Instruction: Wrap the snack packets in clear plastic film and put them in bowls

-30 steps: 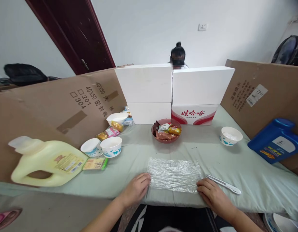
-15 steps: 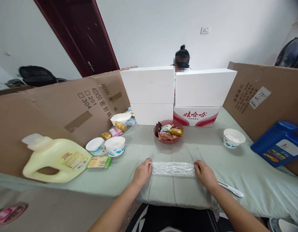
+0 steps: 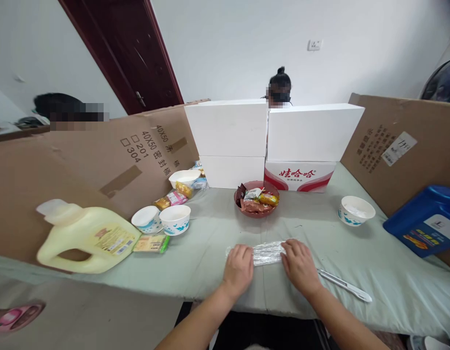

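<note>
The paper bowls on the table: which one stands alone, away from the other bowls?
The paper bowl on the right, between the red snack bowl and the blue jug. The other three bowls cluster on the left by the cardboard wall.

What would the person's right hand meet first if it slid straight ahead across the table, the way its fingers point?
Probably the folded plastic wrap already under the right hand's fingertips. Past that, the red bowl of snacks looks to be next, though depth is hard to judge.
</note>
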Available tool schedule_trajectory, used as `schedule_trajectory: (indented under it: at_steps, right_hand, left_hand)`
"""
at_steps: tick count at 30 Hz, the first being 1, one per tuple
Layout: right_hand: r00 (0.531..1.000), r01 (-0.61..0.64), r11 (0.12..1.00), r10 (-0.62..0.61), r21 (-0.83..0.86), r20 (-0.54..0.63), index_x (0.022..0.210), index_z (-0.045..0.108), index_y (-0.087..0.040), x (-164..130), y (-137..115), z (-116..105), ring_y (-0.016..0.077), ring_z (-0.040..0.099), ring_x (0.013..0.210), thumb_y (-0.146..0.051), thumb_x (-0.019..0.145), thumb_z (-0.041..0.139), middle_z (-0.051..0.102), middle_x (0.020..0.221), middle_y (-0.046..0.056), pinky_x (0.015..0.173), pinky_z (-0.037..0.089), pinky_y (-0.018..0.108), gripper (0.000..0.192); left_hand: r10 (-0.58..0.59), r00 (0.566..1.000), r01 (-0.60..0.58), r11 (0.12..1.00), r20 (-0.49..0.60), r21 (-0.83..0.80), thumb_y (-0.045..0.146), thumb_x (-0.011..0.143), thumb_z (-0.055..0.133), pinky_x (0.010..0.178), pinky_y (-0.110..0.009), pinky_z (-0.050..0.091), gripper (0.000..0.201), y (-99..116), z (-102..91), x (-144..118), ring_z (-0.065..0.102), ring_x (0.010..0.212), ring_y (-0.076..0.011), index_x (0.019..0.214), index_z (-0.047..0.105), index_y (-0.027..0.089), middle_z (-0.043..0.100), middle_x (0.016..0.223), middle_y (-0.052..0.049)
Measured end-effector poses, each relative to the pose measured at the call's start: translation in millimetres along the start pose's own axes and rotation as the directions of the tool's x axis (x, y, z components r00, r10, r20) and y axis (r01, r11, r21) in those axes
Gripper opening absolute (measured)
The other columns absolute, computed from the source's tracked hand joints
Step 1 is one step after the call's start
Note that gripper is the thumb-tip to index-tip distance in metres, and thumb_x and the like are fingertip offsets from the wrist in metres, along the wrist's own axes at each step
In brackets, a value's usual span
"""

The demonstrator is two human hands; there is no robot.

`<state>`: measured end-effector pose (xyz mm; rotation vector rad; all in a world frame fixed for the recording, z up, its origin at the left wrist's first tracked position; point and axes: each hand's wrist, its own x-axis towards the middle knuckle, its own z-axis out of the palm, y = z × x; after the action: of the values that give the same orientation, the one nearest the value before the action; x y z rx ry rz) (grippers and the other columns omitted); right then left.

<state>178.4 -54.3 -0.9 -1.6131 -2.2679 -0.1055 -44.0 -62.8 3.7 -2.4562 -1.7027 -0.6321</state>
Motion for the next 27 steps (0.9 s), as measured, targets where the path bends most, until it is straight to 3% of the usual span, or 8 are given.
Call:
schedule_trajectory:
  at_steps: [3, 5, 8, 11, 15, 18, 22, 27]
  right_hand:
    - [0.964, 0.246, 0.965, -0.253, 0.092, 0.080, 0.136, 0.048, -0.018, 2.7, -16.8, 9.7, 0.0241, 0.036, 0.135, -0.026, 0.096, 0.033, 0.050, 0.140, 0.009, 0.112, 0.022, 0.045, 0.043]
    - [0.943, 0.256, 0.958, -0.277, 0.129, 0.185, 0.145, 0.036, -0.018, 3.7, -15.5, 18.1, 0.0249, 0.026, 0.141, -0.036, 0.096, 0.034, 0.038, 0.149, 0.008, 0.114, 0.019, 0.048, 0.052]
    - [0.942, 0.109, 0.990, -0.130, 0.085, 0.309, 0.148, 0.029, -0.016, 2.4, 5.5, 26.0, 0.0281, 0.018, 0.143, -0.049, 0.095, 0.032, 0.027, 0.154, 0.010, 0.113, 0.016, 0.054, 0.063]
    - [0.943, -0.044, 0.999, 0.045, -0.009, 0.330, 0.148, 0.029, -0.017, -1.0, 31.4, 24.9, 0.0287, 0.016, 0.144, -0.048, 0.095, 0.031, 0.025, 0.154, 0.009, 0.113, 0.012, 0.057, 0.062]
    - [0.953, -0.115, 0.993, 0.108, 0.010, 0.282, 0.141, 0.044, -0.018, -2.1, 44.6, 13.4, 0.0312, 0.026, 0.140, -0.042, 0.093, 0.037, 0.038, 0.149, 0.011, 0.111, 0.015, 0.057, 0.054]
    - [0.964, -0.134, 0.986, 0.106, 0.104, 0.242, 0.130, 0.055, -0.015, 2.3, 42.2, 4.0, 0.0298, 0.042, 0.128, -0.030, 0.092, 0.039, 0.054, 0.135, 0.013, 0.108, 0.026, 0.049, 0.043]
    - [0.957, -0.160, 0.972, 0.110, 0.171, 0.269, 0.124, 0.056, -0.013, 6.0, 38.3, -2.7, 0.0240, 0.055, 0.110, -0.015, 0.085, 0.042, 0.063, 0.116, 0.014, 0.098, 0.038, 0.037, 0.042]
    - [0.907, -0.274, 0.927, 0.162, 0.255, 0.388, 0.119, 0.056, -0.017, -21.6, 27.7, -18.4, 0.0155, 0.065, 0.071, -0.012, 0.078, 0.043, 0.067, 0.080, 0.002, 0.066, 0.046, 0.025, 0.043]
  left_hand:
    - [0.006, 0.994, 0.000, 0.998, 0.110, -0.062, 0.020, 0.092, 0.039, 0.103, -0.049, 0.038, 0.039, 24.6, 18.2, -2.6, 0.045, 0.127, -0.0304, 0.128, 0.054, 0.014, 0.053, 0.135, -0.014]
    - [-0.038, 0.978, 0.048, 0.998, 0.206, -0.042, 0.032, 0.093, 0.042, 0.108, -0.057, 0.028, 0.052, 25.7, 28.9, -4.7, 0.029, 0.139, -0.0353, 0.141, 0.041, 0.014, 0.037, 0.149, -0.015]
    - [-0.076, 0.945, 0.080, 0.997, 0.319, -0.001, 0.049, 0.090, 0.046, 0.111, -0.062, 0.017, 0.067, 10.7, 34.9, -8.0, 0.015, 0.143, -0.0381, 0.147, 0.032, 0.019, 0.023, 0.156, -0.013]
    - [-0.079, 0.933, 0.078, 0.997, 0.352, 0.016, 0.052, 0.088, 0.048, 0.112, -0.062, 0.013, 0.071, -5.1, 31.2, -10.5, 0.011, 0.144, -0.0374, 0.148, 0.029, 0.020, 0.019, 0.157, -0.013]
    - [-0.069, 0.957, 0.074, 0.997, 0.283, -0.007, 0.048, 0.087, 0.050, 0.110, -0.063, 0.018, 0.067, -2.6, 21.8, -10.3, 0.015, 0.143, -0.0395, 0.146, 0.035, 0.019, 0.025, 0.155, -0.014]
    - [-0.058, 0.983, 0.074, 0.993, 0.175, -0.088, 0.035, 0.089, 0.050, 0.104, -0.058, 0.033, 0.052, 17.8, 13.5, -8.5, 0.037, 0.131, -0.0373, 0.136, 0.046, 0.016, 0.045, 0.141, -0.017]
    - [0.161, 0.979, -0.121, 0.951, 0.122, -0.284, 0.026, 0.084, 0.055, 0.099, -0.050, 0.043, 0.037, 53.1, 9.6, -7.0, 0.052, 0.112, -0.0297, 0.119, 0.056, 0.016, 0.058, 0.120, -0.014]
    - [0.283, 0.958, -0.245, 0.892, 0.047, -0.381, 0.044, 0.076, 0.067, 0.099, -0.054, 0.042, 0.057, 84.0, 30.9, -21.6, 0.051, 0.115, -0.0336, 0.123, 0.051, 0.016, 0.058, 0.120, -0.015]
